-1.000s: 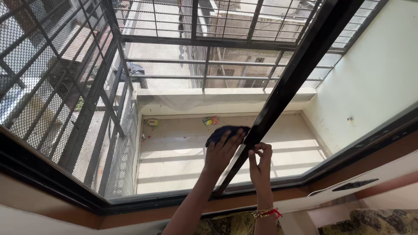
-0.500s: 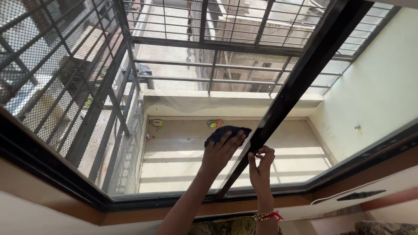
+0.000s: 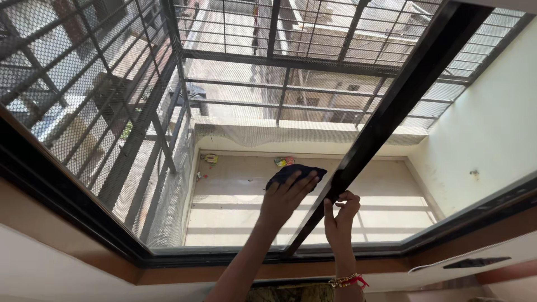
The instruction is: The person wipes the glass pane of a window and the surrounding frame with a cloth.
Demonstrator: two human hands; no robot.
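Two hands are touching a big window.

The left hand (image 3: 283, 198) is lying flat with fingers spread, pressing a dark blue cloth (image 3: 295, 173) on the glass (image 3: 235, 201), just left of the black window bar (image 3: 386, 117). The right hand (image 3: 340, 213) is pinching the bar's edge with curled fingers, holding nothing else. A bracelet (image 3: 348, 281) is sitting on that wrist.

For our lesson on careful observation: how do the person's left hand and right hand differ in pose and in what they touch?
The left hand lies flat with fingers spread, pressing a dark blue cloth against the glass; the right hand is curled, fingertips pinching the black window bar. The right wrist wears a beaded bracelet; the left arm shows none. Both reach up side by side.
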